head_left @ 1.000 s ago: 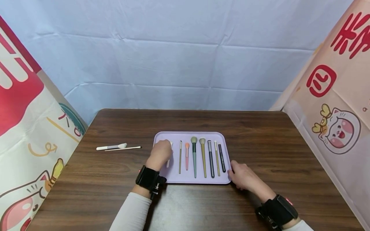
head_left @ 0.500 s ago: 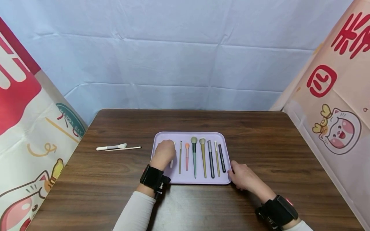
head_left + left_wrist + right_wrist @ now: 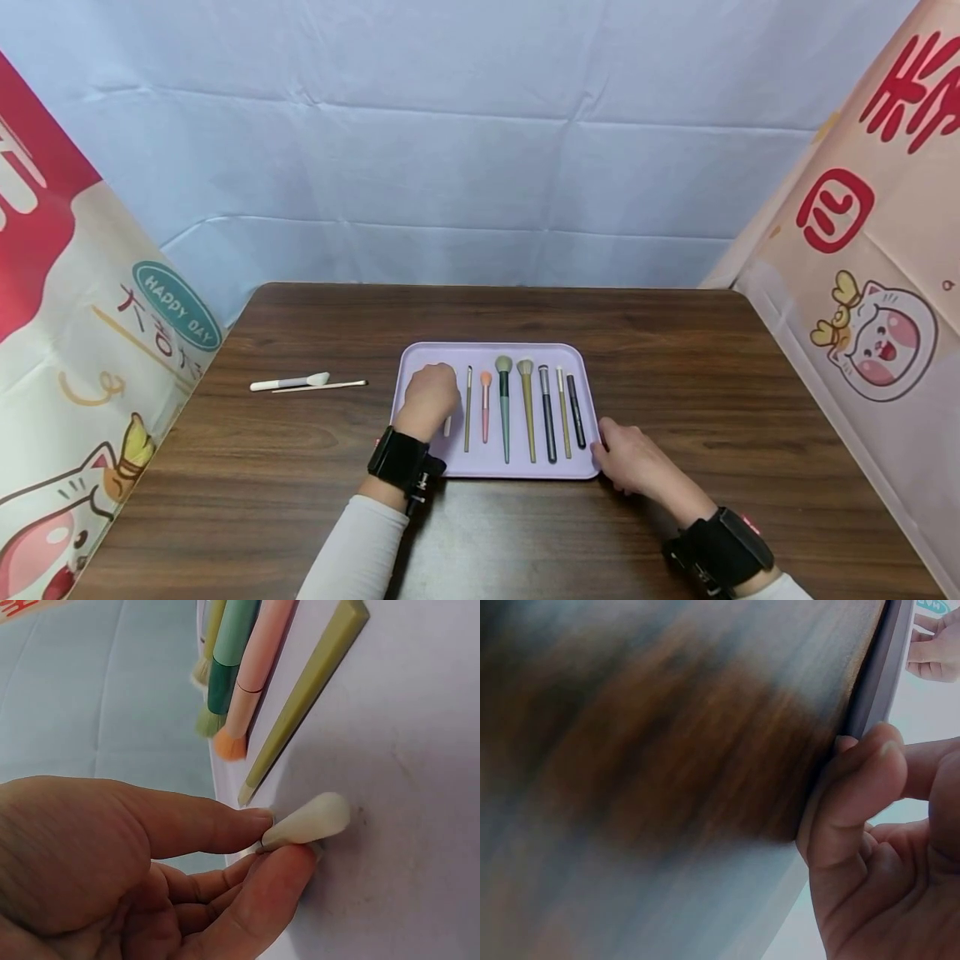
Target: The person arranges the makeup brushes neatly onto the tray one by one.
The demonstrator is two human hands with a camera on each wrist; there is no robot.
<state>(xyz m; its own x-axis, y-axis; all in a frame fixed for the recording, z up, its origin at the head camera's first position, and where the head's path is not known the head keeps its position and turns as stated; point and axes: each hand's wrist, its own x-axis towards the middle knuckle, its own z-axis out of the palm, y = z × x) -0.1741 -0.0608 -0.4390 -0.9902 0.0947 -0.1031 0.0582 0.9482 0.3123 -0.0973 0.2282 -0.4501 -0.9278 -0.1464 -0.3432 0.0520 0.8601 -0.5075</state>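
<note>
My left hand (image 3: 431, 396) is over the left part of a lilac tray (image 3: 487, 468). Between its thumb and fingers it pinches a white-handled makeup brush (image 3: 311, 819); the rounded handle end points away from the palm in the left wrist view, and the hand hides most of the brush from the head view. To its right lie a thin olive brush (image 3: 468, 408), a pink brush with orange bristles (image 3: 485, 408) and a green brush (image 3: 506, 417), all roughly parallel. Down at the tray's near right corner, my right hand (image 3: 633, 458) holds the rim with curled fingers.
Further right in the tray is a row of several more brushes, ending in a short black one (image 3: 576, 412). On the wooden table (image 3: 675, 350), left of the tray, lie a white-and-grey brush (image 3: 277, 384) and a thin dark-tipped stick (image 3: 341, 385). Cloth hangs behind and at both sides.
The left hand has shifted slightly right with the white-handled brush, bringing it closer to the thin olive one. The right hand and the tray have stayed in place.
</note>
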